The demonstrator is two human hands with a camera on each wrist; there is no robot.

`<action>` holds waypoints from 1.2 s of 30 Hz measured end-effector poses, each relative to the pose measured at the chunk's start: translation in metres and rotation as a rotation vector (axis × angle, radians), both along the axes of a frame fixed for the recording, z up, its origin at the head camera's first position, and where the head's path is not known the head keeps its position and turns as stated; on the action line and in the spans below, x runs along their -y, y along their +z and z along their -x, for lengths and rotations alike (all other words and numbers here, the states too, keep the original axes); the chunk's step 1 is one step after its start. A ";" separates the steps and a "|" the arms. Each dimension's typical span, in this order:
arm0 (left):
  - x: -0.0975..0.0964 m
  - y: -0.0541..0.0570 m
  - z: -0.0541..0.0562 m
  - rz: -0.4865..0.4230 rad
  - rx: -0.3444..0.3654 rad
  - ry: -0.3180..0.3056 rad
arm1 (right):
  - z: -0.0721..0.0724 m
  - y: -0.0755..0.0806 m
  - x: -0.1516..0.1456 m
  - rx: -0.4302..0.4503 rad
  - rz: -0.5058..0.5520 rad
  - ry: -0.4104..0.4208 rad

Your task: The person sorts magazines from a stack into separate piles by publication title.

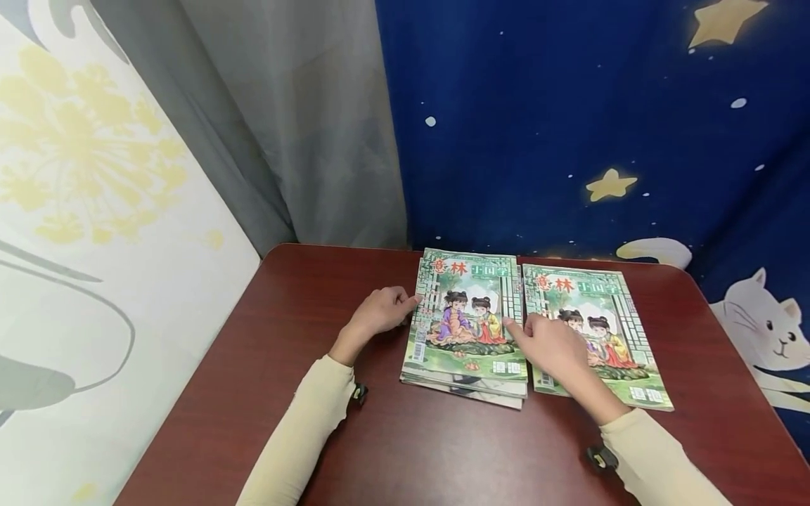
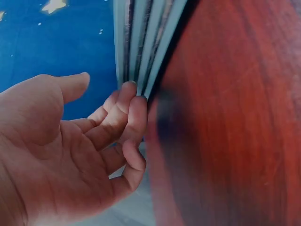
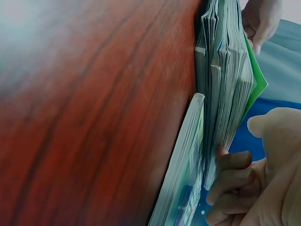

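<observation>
A stack of magazines [image 1: 468,358] lies on the table, its top cover showing two cartoon figures in robes. My left hand [image 1: 384,309] is at the stack's left side. In the left wrist view its bent fingertips [image 2: 129,87] meet the spines, with the thumb held apart. On the other side is my right hand [image 1: 550,344], its bent fingers [image 3: 230,181] against the page edges and its thumb stretched out by the top cover. Beneath that hand, a magazine with the same cover [image 1: 623,337] lies beside the stack, partly hidden by the hand and wrist.
The dark red table [image 1: 443,450] ends at a grey curtain [image 1: 316,126] and a blue starry curtain [image 1: 538,140] behind. A pale patterned surface [image 1: 95,246] slopes along the left. In the stack, lower magazines stick out a little at the front.
</observation>
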State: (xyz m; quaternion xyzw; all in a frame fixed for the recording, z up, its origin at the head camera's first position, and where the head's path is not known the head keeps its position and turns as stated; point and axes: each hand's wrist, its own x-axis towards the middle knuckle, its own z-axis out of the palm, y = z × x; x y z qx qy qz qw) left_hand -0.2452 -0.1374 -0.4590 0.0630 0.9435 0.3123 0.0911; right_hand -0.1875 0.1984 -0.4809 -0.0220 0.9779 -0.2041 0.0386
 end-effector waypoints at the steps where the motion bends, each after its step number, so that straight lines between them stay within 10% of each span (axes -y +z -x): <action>1: -0.001 -0.002 0.000 0.008 0.001 -0.007 | 0.001 0.000 0.001 0.007 -0.005 0.002; 18: -0.018 -0.017 0.000 0.259 -0.126 -0.117 | 0.013 -0.004 -0.007 0.073 0.087 0.119; 29: -0.035 -0.012 -0.011 0.636 -0.347 -0.180 | 0.005 0.000 -0.005 -0.023 -0.002 0.130; 36: -0.036 -0.002 -0.010 0.441 -0.177 -0.103 | 0.007 -0.002 -0.009 0.008 0.072 0.119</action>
